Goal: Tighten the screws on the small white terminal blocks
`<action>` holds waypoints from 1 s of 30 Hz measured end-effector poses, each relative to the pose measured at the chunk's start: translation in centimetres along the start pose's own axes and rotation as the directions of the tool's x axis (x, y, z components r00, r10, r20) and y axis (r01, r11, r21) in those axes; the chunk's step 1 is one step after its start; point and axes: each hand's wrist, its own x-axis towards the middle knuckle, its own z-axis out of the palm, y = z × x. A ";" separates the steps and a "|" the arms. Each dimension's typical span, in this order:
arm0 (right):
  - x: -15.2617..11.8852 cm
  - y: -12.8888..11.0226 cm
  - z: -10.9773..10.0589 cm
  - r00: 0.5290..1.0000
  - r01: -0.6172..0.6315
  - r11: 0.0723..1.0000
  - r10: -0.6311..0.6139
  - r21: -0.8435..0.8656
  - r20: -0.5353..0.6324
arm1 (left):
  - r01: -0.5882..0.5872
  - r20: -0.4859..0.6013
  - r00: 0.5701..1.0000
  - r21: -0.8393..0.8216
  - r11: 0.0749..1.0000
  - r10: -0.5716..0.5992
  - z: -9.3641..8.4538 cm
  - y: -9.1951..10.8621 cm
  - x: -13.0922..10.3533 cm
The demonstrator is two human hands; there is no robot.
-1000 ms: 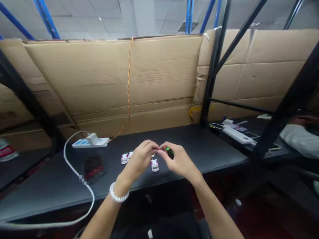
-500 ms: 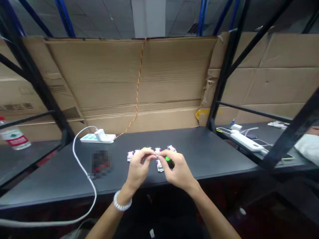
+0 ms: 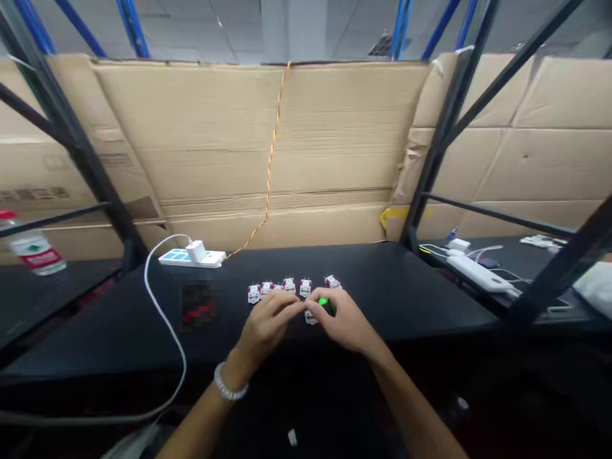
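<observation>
My left hand (image 3: 268,322) and my right hand (image 3: 343,317) meet over the black table, fingertips almost touching. Each has thumb and forefinger pinched together; whatever is between them is too small or hidden to make out. A bright green and black item (image 3: 324,301) shows inside the curl of my right fingers; I cannot tell whether it is held or lies behind them. Partly covered by my right fingers is a small white and purple part (image 3: 310,317). Just beyond my hands lie several similar parts with thin prongs, among them one part (image 3: 254,293) at the left and another (image 3: 332,282) at the right.
A white power strip (image 3: 210,259) with a plug and a long white cable (image 3: 165,319) lies left. Near it is a blurred dark red object (image 3: 197,307). Cardboard (image 3: 229,140) walls the back. Black rack posts (image 3: 433,153) flank the table (image 3: 382,271); a bottle (image 3: 38,250) stands far left.
The view has shifted slightly, so more of the white and purple parts show. My left fingers have flattened and lowered a little; both hands stay pinched together at the same spot.
</observation>
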 end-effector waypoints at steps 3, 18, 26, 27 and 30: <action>0.5 0.8 -0.5 0.992 -0.072 0.997 0.071 0.012 0.107 | 0.006 0.065 0.998 0.011 1.000 -0.007 0.4 -0.2 -0.3; 1.5 4.6 -0.7 0.966 -0.146 0.959 0.191 -0.244 0.174 | 0.480 0.358 0.836 -0.110 0.870 -0.416 3.9 -1.1 -2.1; 1.4 4.9 -1.5 0.966 -0.161 0.940 0.212 -0.300 0.146 | 0.500 0.427 0.803 -0.101 0.860 -0.416 4.2 -0.9 -2.6; 1.4 4.8 -1.8 0.969 -0.164 0.939 0.211 -0.304 0.130 | 0.486 0.430 0.807 -0.096 0.869 -0.404 4.2 -0.9 -2.5; 1.3 4.2 -3.0 0.976 -0.165 0.939 0.199 -0.302 0.088 | 0.428 0.428 0.829 -0.076 0.900 -0.358 4.2 -0.7 -2.3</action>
